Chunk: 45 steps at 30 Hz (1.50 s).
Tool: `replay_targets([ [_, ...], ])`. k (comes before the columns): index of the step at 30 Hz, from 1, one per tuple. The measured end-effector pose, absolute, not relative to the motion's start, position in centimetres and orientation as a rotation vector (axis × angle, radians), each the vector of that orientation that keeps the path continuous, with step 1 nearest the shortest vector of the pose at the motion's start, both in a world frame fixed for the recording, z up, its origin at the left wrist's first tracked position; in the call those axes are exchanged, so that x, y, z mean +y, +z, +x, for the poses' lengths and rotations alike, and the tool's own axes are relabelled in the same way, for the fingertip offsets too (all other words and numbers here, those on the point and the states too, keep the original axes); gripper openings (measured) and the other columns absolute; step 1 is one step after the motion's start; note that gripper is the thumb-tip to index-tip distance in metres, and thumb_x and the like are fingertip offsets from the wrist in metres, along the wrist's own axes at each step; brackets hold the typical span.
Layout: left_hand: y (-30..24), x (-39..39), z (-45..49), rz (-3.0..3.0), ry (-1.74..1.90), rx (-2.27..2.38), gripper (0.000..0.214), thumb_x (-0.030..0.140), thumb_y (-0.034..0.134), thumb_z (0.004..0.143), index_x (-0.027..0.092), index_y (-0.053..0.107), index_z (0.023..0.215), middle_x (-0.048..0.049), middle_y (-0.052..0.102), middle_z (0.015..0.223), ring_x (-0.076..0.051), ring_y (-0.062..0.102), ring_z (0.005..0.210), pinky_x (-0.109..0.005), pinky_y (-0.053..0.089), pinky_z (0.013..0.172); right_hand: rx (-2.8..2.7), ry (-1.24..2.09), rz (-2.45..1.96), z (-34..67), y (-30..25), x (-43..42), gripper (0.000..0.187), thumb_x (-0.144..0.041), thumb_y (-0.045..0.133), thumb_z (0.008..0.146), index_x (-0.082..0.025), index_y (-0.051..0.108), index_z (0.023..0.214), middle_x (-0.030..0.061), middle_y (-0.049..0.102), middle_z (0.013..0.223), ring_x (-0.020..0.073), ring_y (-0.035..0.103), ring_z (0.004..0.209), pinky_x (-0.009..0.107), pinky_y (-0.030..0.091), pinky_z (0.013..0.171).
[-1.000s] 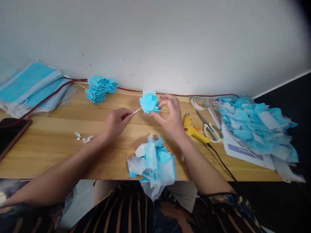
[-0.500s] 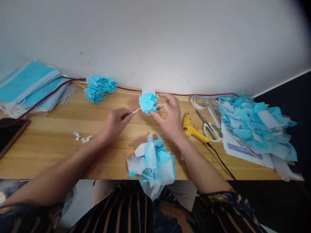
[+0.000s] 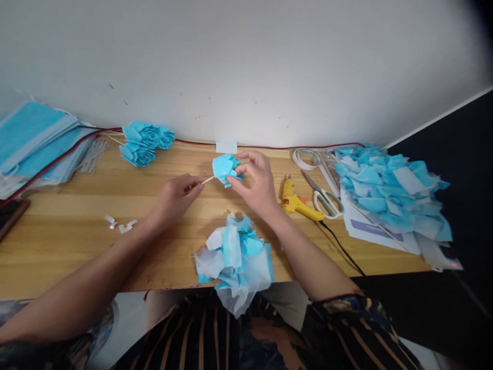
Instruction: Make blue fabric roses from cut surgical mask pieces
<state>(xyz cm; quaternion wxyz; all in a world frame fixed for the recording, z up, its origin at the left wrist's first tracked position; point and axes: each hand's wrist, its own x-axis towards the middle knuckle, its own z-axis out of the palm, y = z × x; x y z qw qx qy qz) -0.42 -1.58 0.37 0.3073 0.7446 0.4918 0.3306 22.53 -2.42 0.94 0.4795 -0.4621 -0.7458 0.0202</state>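
Observation:
My left hand (image 3: pixel 175 197) is closed in a pinch on a thin wooden stick (image 3: pixel 208 180) above the wooden table (image 3: pixel 77 205). A small light-blue fabric flower (image 3: pixel 224 167) sits on the far end of that stick. Around the flower's right side my right hand (image 3: pixel 256 182) is closed, thumb and fingers pressing its petals. A loose heap of blue and white fabric scraps (image 3: pixel 233 259) lies at the table's near edge, just below both hands.
A yellow glue gun (image 3: pixel 296 201) with a black cord, white-handled scissors (image 3: pixel 323 194) and a tape roll (image 3: pixel 306 158) lie right of my hands. Cut blue pieces (image 3: pixel 389 190) pile at far right. Finished blue flowers (image 3: pixel 142 140) and stacked blue sheets (image 3: pixel 34 139) sit at left.
The view has shifted, so everything sits a little further left and higher. My right fingers have shifted their hold on the flower's petals; the left hand keeps its pinch on the stick.

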Motion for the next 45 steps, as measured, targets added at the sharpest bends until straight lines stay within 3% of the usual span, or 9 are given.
replay_targets([
  [7,-0.8,-0.9,-0.3,1.970,0.802,1.227,0.035,0.038,0.056,0.090,0.020,0.076,0.112,-0.0052,0.076,0.090,-0.018,0.063,0.076,-0.028,0.044,0.069,-1.807,0.138,-1.199,22.2,-0.2,-2.2,0.016,-0.028,0.076,0.083,-0.025,0.060,0.080,0.0078,0.066,0.120,0.0258,0.060,0.117,0.049,0.048,0.102],
  [12,-0.7,-0.6,-0.1,1.912,0.868,1.285,0.033,0.032,0.058,0.084,0.019,0.074,0.110,-0.0005,0.066,0.075,-0.013,0.053,0.061,-0.024,0.038,0.057,-1.776,0.172,-1.252,22.3,-0.7,-1.8,0.017,-0.030,0.078,0.081,-0.025,0.062,0.082,0.0090,0.067,0.122,0.0264,0.060,0.119,0.049,0.047,0.105],
  [18,-0.4,-0.4,0.1,1.948,0.943,1.331,0.029,0.031,0.059,0.081,0.018,0.073,0.103,0.0010,0.061,0.071,-0.012,0.048,0.058,-0.025,0.034,0.055,-1.697,0.172,-1.269,22.5,-0.7,-1.5,0.028,-0.031,0.079,0.081,-0.025,0.061,0.101,0.0100,0.068,0.124,0.0264,0.061,0.121,0.049,0.046,0.108],
  [24,0.5,0.3,0.7,1.955,0.985,1.314,0.030,0.033,0.059,0.081,0.016,0.072,0.102,-0.0002,0.062,0.073,-0.013,0.050,0.060,-0.026,0.036,0.058,-1.590,0.115,-1.186,22.8,0.1,-1.7,0.052,-0.034,0.075,0.083,-0.026,0.050,0.127,0.0120,0.064,0.133,0.0279,0.058,0.127,0.051,0.046,0.109],
  [32,0.4,0.9,1.9,1.786,1.126,1.243,0.025,0.037,0.062,0.083,0.016,0.068,0.095,-0.0017,0.065,0.073,-0.014,0.056,0.063,-0.025,0.039,0.059,-1.617,-0.023,-1.032,23.2,1.3,-2.3,0.038,-0.029,0.071,0.085,-0.028,0.053,0.119,0.0120,0.064,0.129,0.0286,0.057,0.129,0.055,0.044,0.112],
  [35,0.1,0.6,1.8,1.764,1.146,1.239,0.024,0.036,0.063,0.083,0.016,0.068,0.094,-0.0007,0.063,0.071,-0.013,0.054,0.061,-0.025,0.037,0.057,-1.613,0.104,-1.077,23.1,0.8,-2.2,0.056,-0.034,0.072,0.085,-0.027,0.048,0.135,0.0146,0.059,0.141,0.0292,0.053,0.137,0.056,0.043,0.114],
  [39,-0.2,0.1,1.6,1.735,1.170,1.194,0.023,0.035,0.064,0.083,0.015,0.069,0.094,-0.0004,0.062,0.072,-0.011,0.052,0.061,-0.023,0.036,0.056,-1.484,0.575,-1.051,22.8,-0.6,-1.5,0.097,-0.050,0.075,0.082,-0.032,0.019,0.159,0.0155,0.040,0.162,0.0285,0.040,0.151,0.056,0.042,0.117],
  [45,-0.3,-0.5,2.3,1.679,1.239,1.050,0.023,0.038,0.068,0.084,0.017,0.069,0.093,-0.0020,0.066,0.077,-0.012,0.057,0.066,-0.022,0.041,0.059,-1.296,1.174,-0.836,22.2,-1.0,-1.3,0.139,-0.066,0.086,0.063,-0.039,-0.005,0.163,0.0092,0.019,0.173,0.0276,0.032,0.156,0.052,0.032,0.125],
])
